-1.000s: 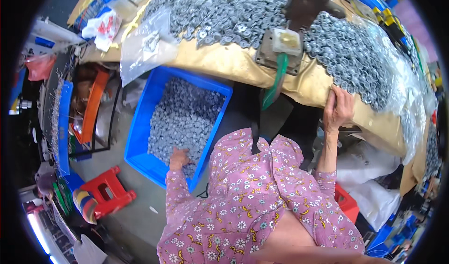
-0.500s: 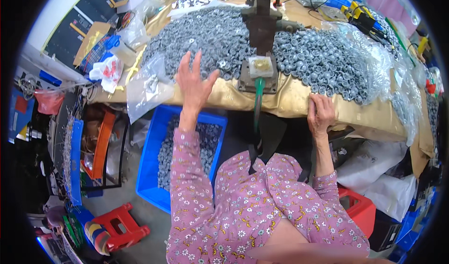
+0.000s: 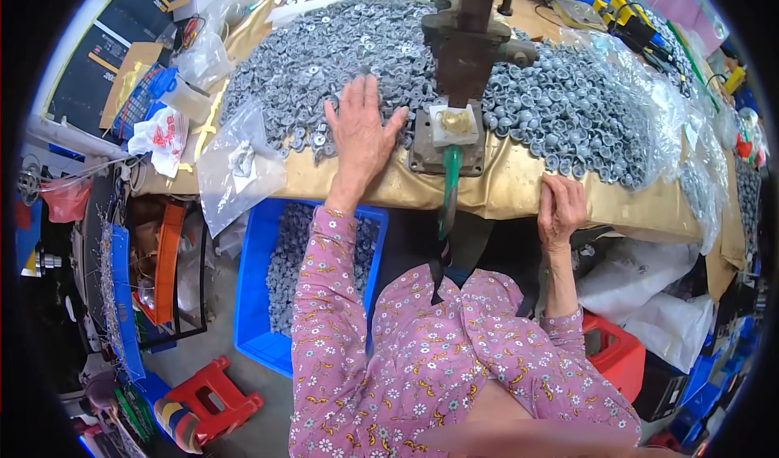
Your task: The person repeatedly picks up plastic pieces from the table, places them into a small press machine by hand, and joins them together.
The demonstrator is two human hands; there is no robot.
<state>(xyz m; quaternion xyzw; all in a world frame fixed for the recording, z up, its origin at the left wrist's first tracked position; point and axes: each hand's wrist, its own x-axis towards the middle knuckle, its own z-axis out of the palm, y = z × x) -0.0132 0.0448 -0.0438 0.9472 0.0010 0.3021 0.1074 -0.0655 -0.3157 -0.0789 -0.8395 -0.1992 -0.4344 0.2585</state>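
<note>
My left hand point(image 3: 360, 129) lies flat with fingers spread on the left heap of small grey metal parts point(image 3: 316, 52) on the gold-covered bench point(image 3: 519, 186). My right hand point(image 3: 560, 208) rests on the bench's front edge, fingers curled over it, below the right heap of grey parts point(image 3: 576, 109). Between my hands stands a small hand press point(image 3: 461, 48) with a cream block at its base and a green lever point(image 3: 449, 186) hanging down. Neither hand holds a part that I can see.
A blue crate point(image 3: 268, 296) of grey parts sits on the floor to my lower left. A clear plastic bag point(image 3: 235, 166) hangs over the bench's left edge. A red stool point(image 3: 211, 393) and a red crate point(image 3: 613, 352) stand on the floor. Cluttered shelving lines the left side.
My left hand rose from the blue crate on the floor to the left heap on the bench. My right hand stayed on the bench edge. My view swung up toward the press.
</note>
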